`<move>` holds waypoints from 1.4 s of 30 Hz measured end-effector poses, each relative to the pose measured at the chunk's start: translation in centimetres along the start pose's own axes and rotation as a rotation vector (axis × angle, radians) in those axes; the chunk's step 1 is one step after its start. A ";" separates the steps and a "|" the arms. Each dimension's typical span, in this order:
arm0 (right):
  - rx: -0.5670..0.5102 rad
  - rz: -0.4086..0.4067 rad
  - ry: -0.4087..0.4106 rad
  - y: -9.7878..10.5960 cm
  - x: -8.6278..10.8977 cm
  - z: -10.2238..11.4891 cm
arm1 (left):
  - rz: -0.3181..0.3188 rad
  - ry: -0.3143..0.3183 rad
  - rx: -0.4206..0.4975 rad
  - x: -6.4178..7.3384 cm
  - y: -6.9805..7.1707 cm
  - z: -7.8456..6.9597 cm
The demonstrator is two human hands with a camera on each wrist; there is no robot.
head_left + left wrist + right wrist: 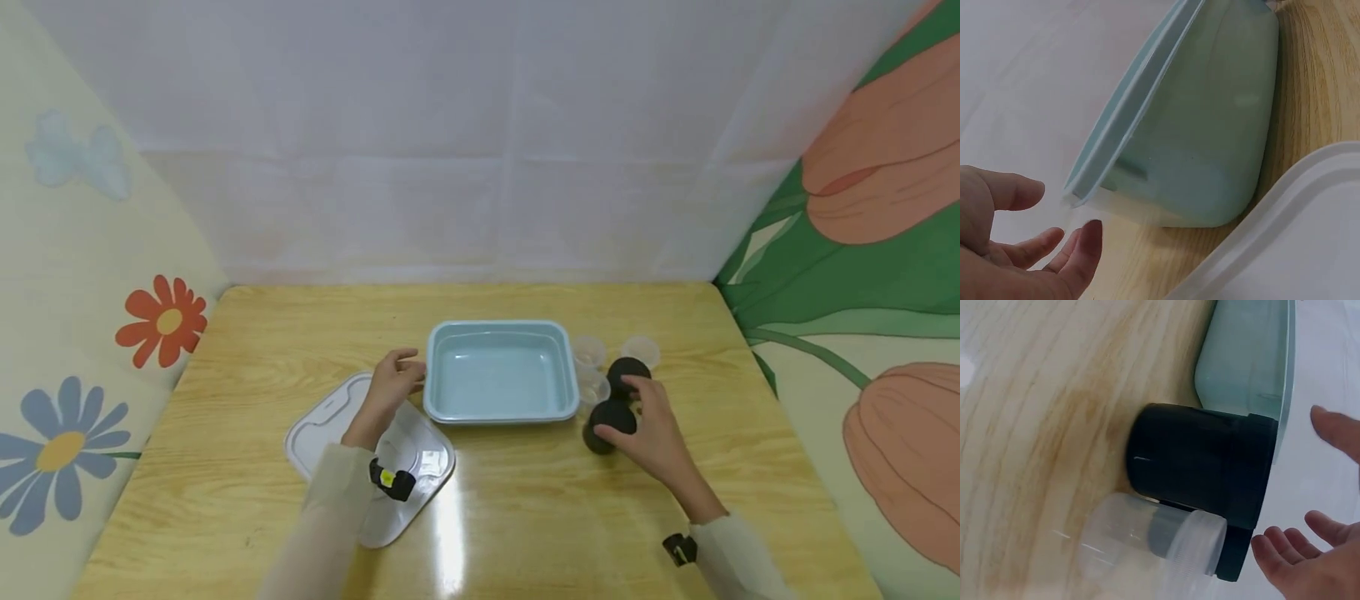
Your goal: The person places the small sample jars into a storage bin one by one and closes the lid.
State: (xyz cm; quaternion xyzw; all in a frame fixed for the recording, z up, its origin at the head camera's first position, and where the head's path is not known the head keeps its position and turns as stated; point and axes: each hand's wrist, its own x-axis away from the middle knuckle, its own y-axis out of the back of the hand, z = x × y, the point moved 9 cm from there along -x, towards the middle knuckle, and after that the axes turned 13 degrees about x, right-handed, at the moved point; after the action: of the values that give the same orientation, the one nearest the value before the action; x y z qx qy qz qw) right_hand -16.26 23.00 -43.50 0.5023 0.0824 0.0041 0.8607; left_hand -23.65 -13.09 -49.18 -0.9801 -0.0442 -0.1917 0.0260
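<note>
A light blue plastic tub (501, 419) stands upright mid-table, its inside bare. My left hand (393, 387) hovers at the tub's left side, fingers loosely spread and just off the rim in the left wrist view. Under that forearm lies a white lid (322, 433), flat on the wood. To the right of the tub stand two black jars, the front jar (613, 412) and the rear jar (627, 369). My right hand (654, 425) is over them, thumb and fingers apart; in the right wrist view, fingertips are close above the black tops.
Several clear plastic jars (592, 388) stand between the tub and the black jars, with one translucent lidded jar (1200, 540) beside the black ones. The wooden table (540, 508) meets a white backdrop (450, 208) and flower-printed side panels (82, 333).
</note>
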 end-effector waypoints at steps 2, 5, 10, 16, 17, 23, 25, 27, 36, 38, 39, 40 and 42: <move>-0.007 0.003 -0.009 -0.3 0.1 -0.1 | -0.010 -0.010 0.006 -0.1 0.0 0.3; -0.008 0.003 -0.028 -0.6 0.2 -0.4 | -0.011 -0.019 0.005 -0.3 -0.1 0.6; 0.015 0.020 -0.059 -1.3 0.4 -0.9 | -0.009 -0.015 -0.012 -0.5 -0.3 0.9; 0.012 0.052 -0.103 -1.9 0.7 -1.4 | -0.003 -0.018 -0.019 -0.5 -0.5 0.9; 0.012 0.056 -0.110 -2.0 0.8 -1.5 | -0.006 -0.023 -0.018 -0.6 -0.5 0.9; 0.034 0.064 -0.100 -2.4 1.0 -1.6 | -0.021 -0.031 -0.002 -0.7 -0.3 0.9; 0.041 0.074 -0.093 -2.5 0.9 -1.6 | -0.017 -0.022 0.015 -0.8 -0.3 1.0; 0.053 0.091 -0.090 -2.6 0.9 -1.6 | -0.013 -0.010 0.030 -0.7 -0.4 1.0; 0.058 0.138 -0.081 -3.2 0.7 -1.6 | -0.008 0.029 0.072 -0.8 -0.4 1.3; 0.056 0.137 -0.077 -3.3 0.7 -1.7 | -0.010 0.025 0.072 -0.9 -0.3 1.3; 0.056 0.135 -0.075 -3.3 0.6 -1.7 | -0.011 0.023 0.074 -1.0 -0.3 1.3; 0.058 0.134 -0.074 -3.3 0.6 -1.7 | -0.014 0.020 0.078 -1.1 -0.3 1.4; 0.060 0.130 -0.072 -3.3 0.5 -1.8 | -0.019 0.014 0.084 -1.2 -0.2 1.4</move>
State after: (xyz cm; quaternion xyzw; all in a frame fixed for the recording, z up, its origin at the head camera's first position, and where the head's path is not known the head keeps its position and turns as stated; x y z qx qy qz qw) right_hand -16.25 22.95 -47.33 0.5322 0.0189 0.0394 0.8455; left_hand -24.26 -12.86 -50.91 -0.9763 -0.0616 -0.1967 0.0658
